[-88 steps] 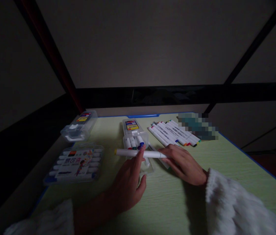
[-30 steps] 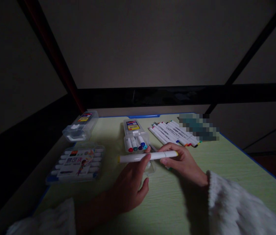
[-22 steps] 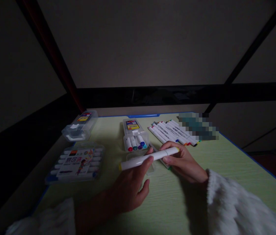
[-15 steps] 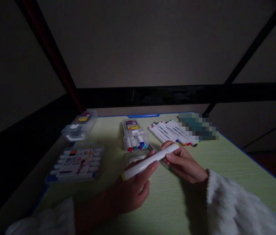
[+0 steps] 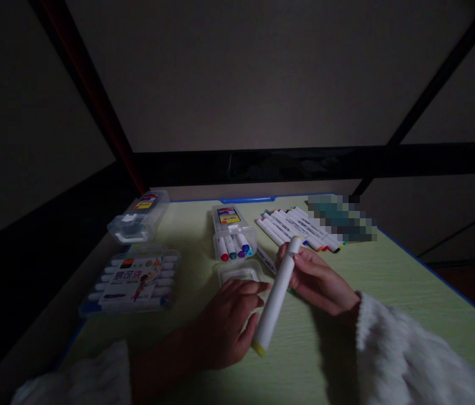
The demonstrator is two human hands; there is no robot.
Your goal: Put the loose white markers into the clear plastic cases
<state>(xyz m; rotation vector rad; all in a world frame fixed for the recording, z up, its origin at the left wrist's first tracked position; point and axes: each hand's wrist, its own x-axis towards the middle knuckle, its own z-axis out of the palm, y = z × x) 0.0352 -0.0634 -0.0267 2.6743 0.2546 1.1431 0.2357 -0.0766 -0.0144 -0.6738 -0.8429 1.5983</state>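
Observation:
A white marker (image 5: 276, 301) with yellow ends is pinched near its upper end by my right hand (image 5: 320, 277). It slants down toward me, yellow tip lowest. My left hand (image 5: 227, 318) is just left of the marker, palm down, with its fingers loosely bent and apart from the thumb. Its fingertips come close to the barrel; I cannot tell whether they touch. Beyond that hand lies a small clear plastic tray or lid (image 5: 237, 271), partly hidden by the fingers. Another white marker (image 5: 265, 260) lies on the table, partly behind my right hand.
Farther back stands a clear case (image 5: 234, 229) with several markers in it. A row of white markers (image 5: 300, 229) lies to its right, near a blurred-out item (image 5: 340, 218). At left are a clear case (image 5: 138, 220) and a flat marker pack (image 5: 131, 281) on the green table (image 5: 389, 281).
The marker has swung from lying across my left fingers to a steeper slant, its lower end now nearer me. My left hand has let go of it.

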